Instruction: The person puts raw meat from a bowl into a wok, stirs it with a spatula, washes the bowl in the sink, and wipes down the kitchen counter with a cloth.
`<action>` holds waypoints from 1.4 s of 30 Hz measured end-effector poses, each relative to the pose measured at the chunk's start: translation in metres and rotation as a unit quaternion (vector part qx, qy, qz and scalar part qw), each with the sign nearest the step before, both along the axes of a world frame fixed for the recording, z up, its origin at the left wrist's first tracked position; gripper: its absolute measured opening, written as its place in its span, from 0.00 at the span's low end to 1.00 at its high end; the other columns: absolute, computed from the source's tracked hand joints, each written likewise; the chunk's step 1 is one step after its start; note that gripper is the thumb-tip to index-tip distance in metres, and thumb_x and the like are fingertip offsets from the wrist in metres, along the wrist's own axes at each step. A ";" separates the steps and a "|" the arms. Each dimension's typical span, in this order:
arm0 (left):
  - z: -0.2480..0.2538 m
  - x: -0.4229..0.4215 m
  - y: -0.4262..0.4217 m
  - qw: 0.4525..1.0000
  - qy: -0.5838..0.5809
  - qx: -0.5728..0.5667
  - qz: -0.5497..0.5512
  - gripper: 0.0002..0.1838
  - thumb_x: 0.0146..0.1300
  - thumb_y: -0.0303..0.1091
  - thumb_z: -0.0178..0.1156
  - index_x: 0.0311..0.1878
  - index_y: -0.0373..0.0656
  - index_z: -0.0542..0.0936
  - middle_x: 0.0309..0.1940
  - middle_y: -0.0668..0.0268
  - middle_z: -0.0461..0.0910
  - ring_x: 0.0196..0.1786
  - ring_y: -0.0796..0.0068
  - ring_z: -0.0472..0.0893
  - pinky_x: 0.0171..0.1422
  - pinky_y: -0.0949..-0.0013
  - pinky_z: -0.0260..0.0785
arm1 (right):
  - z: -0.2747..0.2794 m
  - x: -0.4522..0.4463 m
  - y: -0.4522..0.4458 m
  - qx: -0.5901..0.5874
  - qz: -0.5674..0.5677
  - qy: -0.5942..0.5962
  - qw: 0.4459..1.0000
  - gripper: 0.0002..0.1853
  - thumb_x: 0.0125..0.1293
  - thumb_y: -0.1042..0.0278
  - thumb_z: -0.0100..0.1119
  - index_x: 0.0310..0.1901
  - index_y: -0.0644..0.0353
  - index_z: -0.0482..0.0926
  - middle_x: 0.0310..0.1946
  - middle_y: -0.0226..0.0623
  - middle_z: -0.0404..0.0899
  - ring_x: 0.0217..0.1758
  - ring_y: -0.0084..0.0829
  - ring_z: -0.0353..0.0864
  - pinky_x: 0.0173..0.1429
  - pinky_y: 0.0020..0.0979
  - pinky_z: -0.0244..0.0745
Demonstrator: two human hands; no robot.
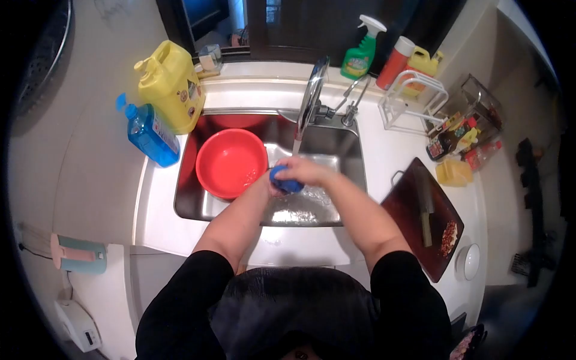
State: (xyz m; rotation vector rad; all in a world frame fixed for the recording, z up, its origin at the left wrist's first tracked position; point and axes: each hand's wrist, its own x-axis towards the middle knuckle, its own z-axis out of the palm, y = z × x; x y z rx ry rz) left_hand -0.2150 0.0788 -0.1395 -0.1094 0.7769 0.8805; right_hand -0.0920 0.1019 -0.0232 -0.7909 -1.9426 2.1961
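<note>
Over the steel sink (357,204), both hands meet around a small blue rounded thing (288,182) whose kind I cannot make out. My right hand (303,170) is closed over its top and right side. From the left and below, my left hand (274,188) grips it too, its fingers mostly hidden. Water runs from the faucet (310,99) just above my hands and splashes on the sink floor. A red plastic basin (225,159) sits in the sink's left part, close beside my left wrist, with a little water in it.
Left of the sink stand a blue detergent bottle (150,135) and a yellow jug (171,90). On the right counter, a knife (425,207) and chopped food (449,237) lie on a dark cutting board (401,222), near a white bowl (468,262). Behind is a green spray bottle (361,51).
</note>
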 end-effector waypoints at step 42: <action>0.081 0.040 -0.050 0.724 0.595 0.257 -0.236 0.24 0.57 0.52 0.52 0.41 0.38 0.67 0.28 0.58 0.75 0.30 0.65 0.76 0.28 0.65 0.68 | 0.001 0.081 0.010 -0.008 -0.283 -0.105 0.953 0.12 0.53 0.61 0.60 0.32 0.62 0.78 0.29 0.38 0.77 0.33 0.31 0.75 0.38 0.30 0.70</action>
